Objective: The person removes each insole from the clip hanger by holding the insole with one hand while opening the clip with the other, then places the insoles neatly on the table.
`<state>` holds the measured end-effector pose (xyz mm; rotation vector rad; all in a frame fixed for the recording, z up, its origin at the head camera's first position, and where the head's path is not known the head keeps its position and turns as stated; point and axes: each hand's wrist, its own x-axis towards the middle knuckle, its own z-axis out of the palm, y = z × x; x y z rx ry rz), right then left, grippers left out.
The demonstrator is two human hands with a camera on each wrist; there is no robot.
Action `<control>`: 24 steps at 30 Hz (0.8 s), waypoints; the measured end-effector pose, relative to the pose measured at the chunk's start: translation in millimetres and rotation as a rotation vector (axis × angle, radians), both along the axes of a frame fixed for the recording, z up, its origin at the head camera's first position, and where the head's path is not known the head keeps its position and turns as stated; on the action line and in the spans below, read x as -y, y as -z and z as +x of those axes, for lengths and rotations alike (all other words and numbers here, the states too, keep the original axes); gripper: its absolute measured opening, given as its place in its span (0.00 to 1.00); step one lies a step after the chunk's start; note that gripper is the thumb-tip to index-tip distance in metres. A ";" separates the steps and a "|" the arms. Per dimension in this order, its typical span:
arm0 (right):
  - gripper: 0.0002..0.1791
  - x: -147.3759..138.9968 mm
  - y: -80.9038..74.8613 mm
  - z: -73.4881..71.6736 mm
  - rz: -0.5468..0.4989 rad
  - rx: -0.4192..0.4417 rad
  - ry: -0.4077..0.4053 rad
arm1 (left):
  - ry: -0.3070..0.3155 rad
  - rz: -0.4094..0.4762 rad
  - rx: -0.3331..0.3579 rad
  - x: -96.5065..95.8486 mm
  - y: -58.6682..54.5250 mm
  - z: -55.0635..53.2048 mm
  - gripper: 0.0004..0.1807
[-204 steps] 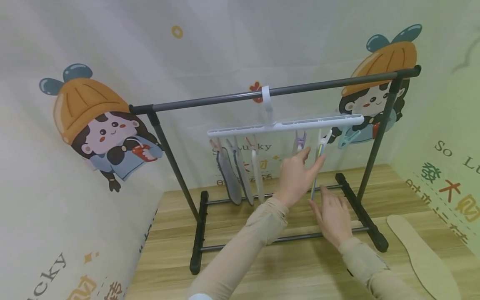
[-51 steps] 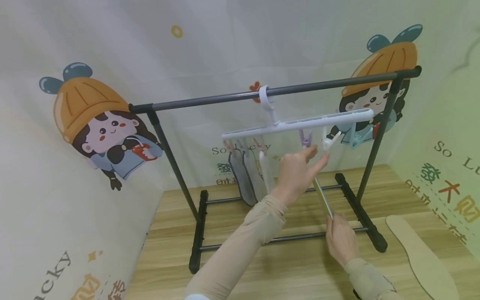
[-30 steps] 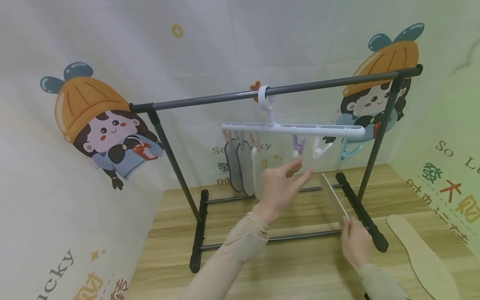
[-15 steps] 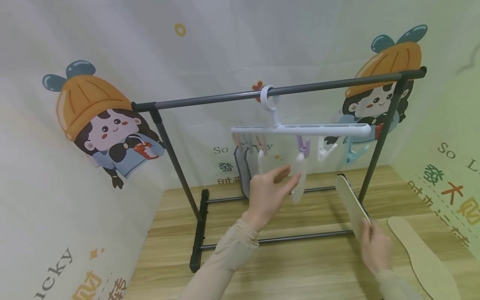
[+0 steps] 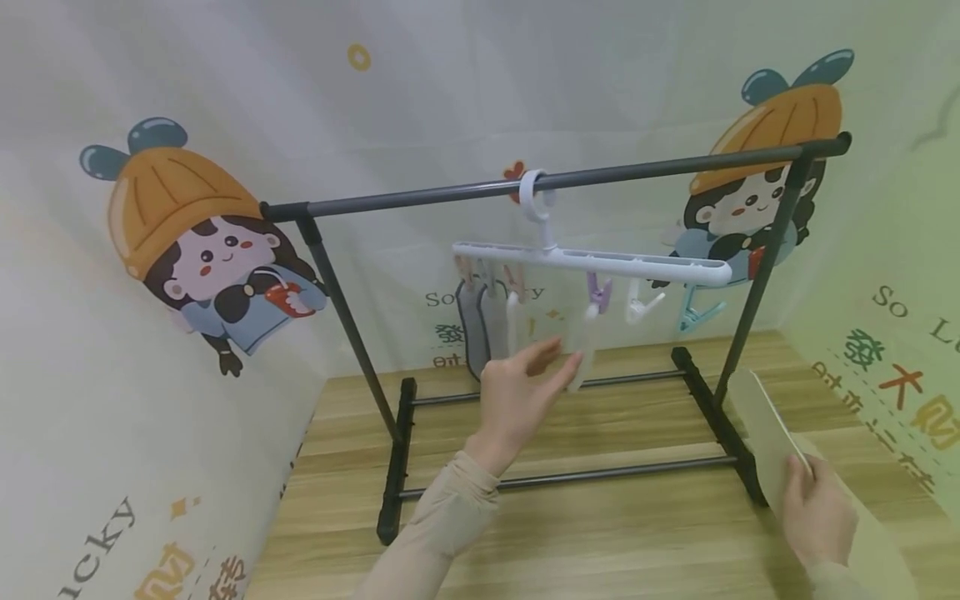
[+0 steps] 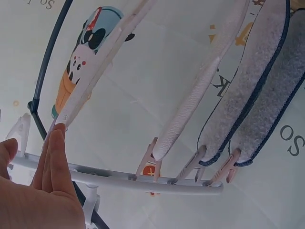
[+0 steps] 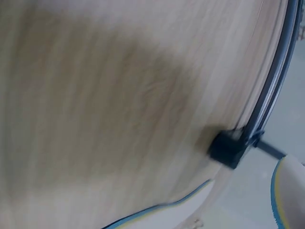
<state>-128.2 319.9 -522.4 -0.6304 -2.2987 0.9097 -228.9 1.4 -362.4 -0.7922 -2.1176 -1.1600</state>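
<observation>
My right hand [image 5: 817, 508] grips a pale insole [image 5: 767, 437] by its lower part, thumb on top, tilted above the table at the right. Under it lies another pale insole [image 5: 877, 542], partly covered. My left hand [image 5: 513, 404] is raised before the white clip hanger [image 5: 637, 265], thumb and fingers apart, holding nothing. Just beyond its fingertips a white insole [image 5: 583, 350] hangs from a purple clip [image 5: 597, 292]; whether they touch I cannot tell. In the left wrist view, grey fluffy insoles [image 6: 252, 90] and a slim white insole [image 6: 200, 90] hang from other clips.
The hanger hooks over the top bar [image 5: 420, 198] of a black rack, whose feet [image 5: 397, 467] stand on the wooden table [image 5: 600, 550]. A white clip [image 5: 639, 304] and a teal clip [image 5: 697, 312] hang with nothing in them. A printed curtain [image 5: 420, 100] closes the back.
The insole came out of the white clip; my right hand has carried it down and right, over the one on the table. My left hand has withdrawn leftward and down. The hanger has swung.
</observation>
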 end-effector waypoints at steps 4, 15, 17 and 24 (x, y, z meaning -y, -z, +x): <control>0.22 -16.0 1.2 7.5 -0.047 0.049 0.037 | -0.014 -0.009 -0.022 3.5 3.5 0.8 0.18; 0.27 -45.7 0.5 19.1 -0.092 0.244 0.056 | -0.023 -0.001 0.009 13.3 14.2 7.3 0.16; 0.27 -50.6 0.5 20.2 -0.085 0.273 0.053 | -0.027 -0.008 0.009 14.3 15.7 8.1 0.16; 0.25 -58.0 3.5 21.7 -0.077 0.316 0.057 | -0.012 0.011 0.026 18.3 22.0 10.1 0.16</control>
